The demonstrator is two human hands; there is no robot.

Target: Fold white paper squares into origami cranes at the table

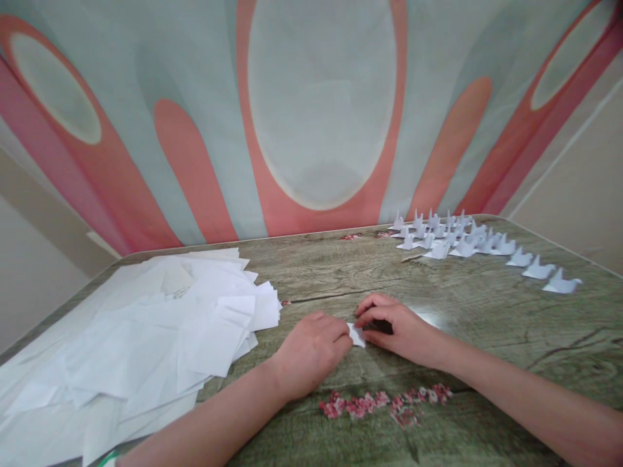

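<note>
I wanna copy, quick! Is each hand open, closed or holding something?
Left hand: curled beside the small folded white paper; fingertips hidden, grip can't be told.
Right hand: closed, thumb and fingertips holding that paper.

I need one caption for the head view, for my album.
Left hand and right hand on a small paper, sheets at left, birds at far right.
</note>
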